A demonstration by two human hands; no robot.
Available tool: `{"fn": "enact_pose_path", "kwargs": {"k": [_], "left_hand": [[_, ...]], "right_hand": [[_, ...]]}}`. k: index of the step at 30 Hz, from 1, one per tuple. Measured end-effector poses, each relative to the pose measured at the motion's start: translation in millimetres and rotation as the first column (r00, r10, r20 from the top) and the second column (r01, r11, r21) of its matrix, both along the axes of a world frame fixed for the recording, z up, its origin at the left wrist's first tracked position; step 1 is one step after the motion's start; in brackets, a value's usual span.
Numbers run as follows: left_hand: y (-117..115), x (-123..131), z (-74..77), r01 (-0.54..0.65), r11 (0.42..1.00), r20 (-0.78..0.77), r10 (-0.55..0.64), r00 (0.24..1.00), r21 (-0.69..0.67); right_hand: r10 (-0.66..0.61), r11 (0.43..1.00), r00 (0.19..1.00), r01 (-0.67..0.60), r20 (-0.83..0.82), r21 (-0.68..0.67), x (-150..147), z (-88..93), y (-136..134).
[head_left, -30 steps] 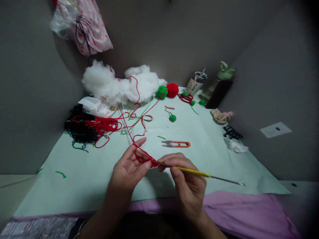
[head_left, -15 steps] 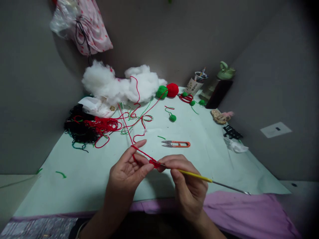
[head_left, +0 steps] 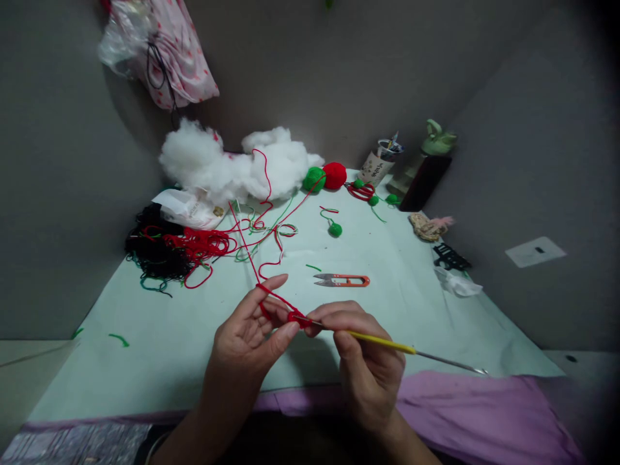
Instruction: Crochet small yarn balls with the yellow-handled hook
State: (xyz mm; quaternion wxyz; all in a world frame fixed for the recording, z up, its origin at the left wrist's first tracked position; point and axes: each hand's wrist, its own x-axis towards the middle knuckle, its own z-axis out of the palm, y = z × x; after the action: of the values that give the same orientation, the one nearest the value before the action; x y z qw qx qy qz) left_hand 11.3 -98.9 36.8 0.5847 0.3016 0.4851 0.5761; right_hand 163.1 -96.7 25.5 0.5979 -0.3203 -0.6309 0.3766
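My left hand pinches a small red crochet piece between thumb and fingers. Red yarn runs from the table over my raised left index finger and down to the piece. In my right hand is a crochet hook with a yellow handle, gripped like a pen. Its metal tip is at the red piece, and its other metal end points out to the right. My right fingertips touch the piece's right side. The exact stitch at the tip is too small to make out.
Thread snips lie just beyond my hands. White stuffing, a green yarn ball and a red yarn ball sit at the back. Tangled red yarn is on the left; a bottle and pen cup stand back right.
The hook's tip has shifted slightly left into the red piece. My left thumb has drawn back a little from the piece, and its index finger has moved slightly. The table things have not moved.
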Motion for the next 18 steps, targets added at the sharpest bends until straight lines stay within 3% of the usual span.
{"fn": "enact_pose_path", "kwargs": {"k": [10,18], "left_hand": [[0.2,-1.1,0.0,0.044,0.999,-0.021,-0.044,0.999,0.006],[0.2,0.8,-3.0,-0.001,1.0,0.001,0.001,1.0,0.025]], "right_hand": [[0.019,1.0,1.0,-0.019,0.019,0.009,-0.9,0.5,1.6],[0.011,1.0,0.999,-0.012,-0.048,-0.021,-6.1,-1.9,2.0]]}}
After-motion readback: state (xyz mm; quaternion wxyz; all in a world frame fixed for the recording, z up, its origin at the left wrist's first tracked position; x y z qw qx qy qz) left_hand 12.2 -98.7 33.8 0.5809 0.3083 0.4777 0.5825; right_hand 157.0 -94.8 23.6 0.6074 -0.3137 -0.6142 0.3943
